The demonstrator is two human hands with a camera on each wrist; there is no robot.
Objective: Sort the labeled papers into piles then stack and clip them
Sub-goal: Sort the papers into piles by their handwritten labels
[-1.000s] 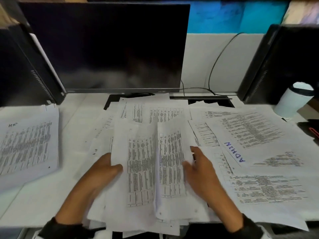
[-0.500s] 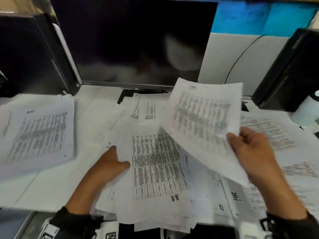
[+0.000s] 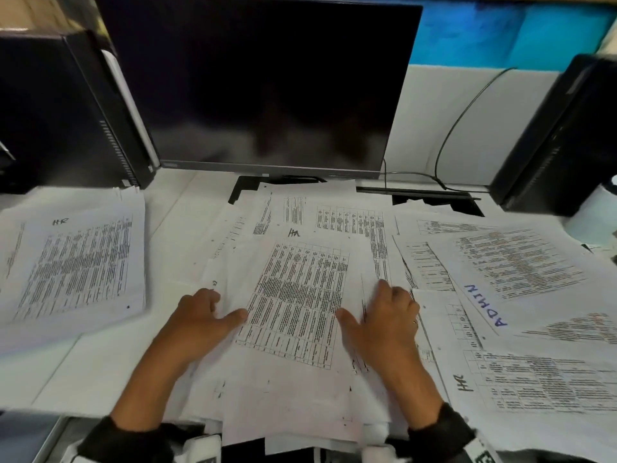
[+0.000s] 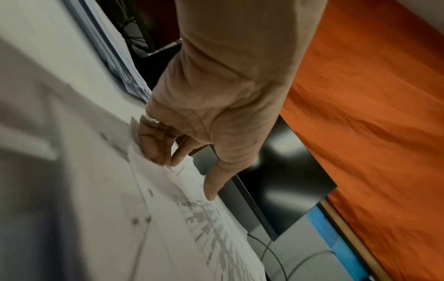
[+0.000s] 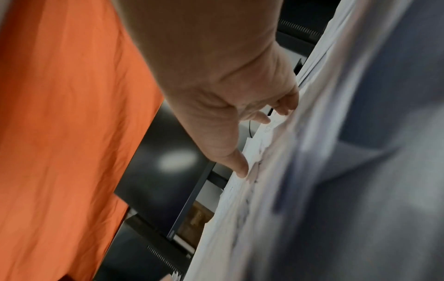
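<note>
Heap [image 3: 297, 295] lies on the counter [image 3: 100, 372] before the monitor [image 3: 260, 85]; HR pile [image 3: 76, 265] to its front-left, ADMIN sheets [image 3: 521, 262] front-right

An office: a white desk [image 3: 100, 379] carries a dark monitor [image 3: 260, 85]; black computer towers [image 3: 60, 111] stand at either side; printed sheets [image 3: 293, 295] marked HR and ADMIN cover the desktop.

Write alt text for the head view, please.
The left hand and right hand touch a white printed sheet marked HR on a loose heap of papers on a white desk. A stacked HR pile lies left; a black monitor stands behind.
</note>
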